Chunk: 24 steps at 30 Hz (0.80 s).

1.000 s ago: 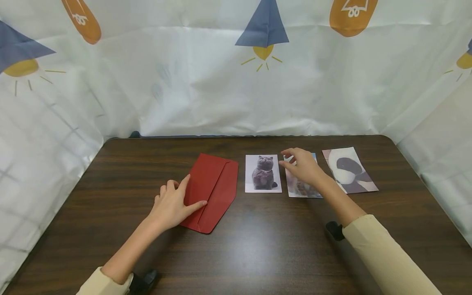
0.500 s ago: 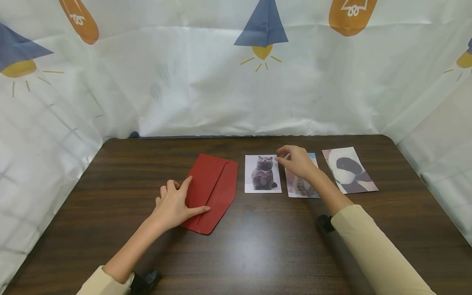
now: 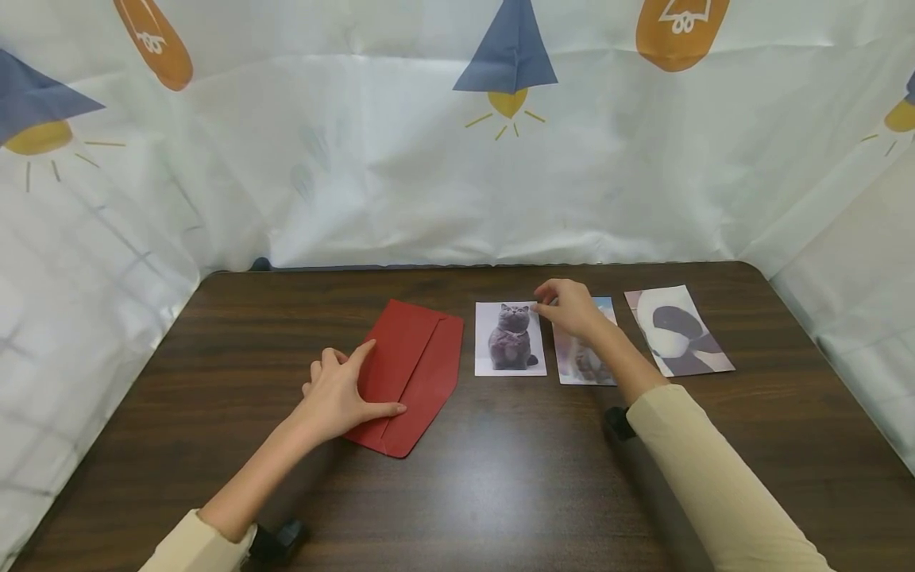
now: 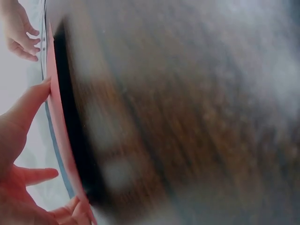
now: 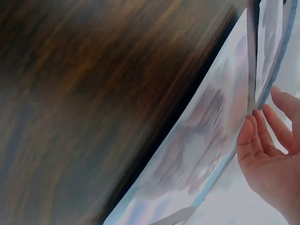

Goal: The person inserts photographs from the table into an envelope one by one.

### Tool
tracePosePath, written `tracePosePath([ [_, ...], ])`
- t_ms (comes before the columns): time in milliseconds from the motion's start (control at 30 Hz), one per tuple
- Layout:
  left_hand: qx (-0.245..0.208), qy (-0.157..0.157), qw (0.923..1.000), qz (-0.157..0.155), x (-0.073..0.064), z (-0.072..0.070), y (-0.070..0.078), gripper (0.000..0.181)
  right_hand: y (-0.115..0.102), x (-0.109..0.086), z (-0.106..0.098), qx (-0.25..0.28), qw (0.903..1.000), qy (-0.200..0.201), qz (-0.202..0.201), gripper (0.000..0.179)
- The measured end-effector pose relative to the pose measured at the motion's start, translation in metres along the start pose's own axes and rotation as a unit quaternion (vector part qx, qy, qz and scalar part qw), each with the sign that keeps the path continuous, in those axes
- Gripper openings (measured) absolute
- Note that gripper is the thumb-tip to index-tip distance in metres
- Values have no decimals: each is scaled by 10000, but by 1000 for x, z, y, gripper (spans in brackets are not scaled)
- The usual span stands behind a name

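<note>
The right hand (image 3: 572, 308), fingers relaxed, touched the middle photo (image 3: 582, 361): thin, light, flexible, probably slick; best lifted at its far corner. The left hand (image 3: 336, 397) pressed flat on the red envelope (image 3: 415, 357).

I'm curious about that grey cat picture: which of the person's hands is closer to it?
Right. The right hand is at the top right corner of the grey cat photo, while the left hand rests on the red envelope, farther left.
</note>
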<state>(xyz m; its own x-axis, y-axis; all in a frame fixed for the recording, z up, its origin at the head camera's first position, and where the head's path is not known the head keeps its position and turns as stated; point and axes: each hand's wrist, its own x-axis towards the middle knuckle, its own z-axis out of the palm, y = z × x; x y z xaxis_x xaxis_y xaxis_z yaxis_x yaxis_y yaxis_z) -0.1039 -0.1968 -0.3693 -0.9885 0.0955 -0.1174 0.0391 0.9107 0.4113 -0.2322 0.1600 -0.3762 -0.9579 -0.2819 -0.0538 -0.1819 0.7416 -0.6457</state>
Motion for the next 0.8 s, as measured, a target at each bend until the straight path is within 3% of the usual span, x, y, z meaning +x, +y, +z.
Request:
tracePosePath([
  [333,80,-28,9998,182,2,-2,-2,104,2,10,4,-187,9991,-298,250,43],
  [800,1067,87,9917,712,-3,1,1,79,0,12,3,-126,9987,-385,302,37],
])
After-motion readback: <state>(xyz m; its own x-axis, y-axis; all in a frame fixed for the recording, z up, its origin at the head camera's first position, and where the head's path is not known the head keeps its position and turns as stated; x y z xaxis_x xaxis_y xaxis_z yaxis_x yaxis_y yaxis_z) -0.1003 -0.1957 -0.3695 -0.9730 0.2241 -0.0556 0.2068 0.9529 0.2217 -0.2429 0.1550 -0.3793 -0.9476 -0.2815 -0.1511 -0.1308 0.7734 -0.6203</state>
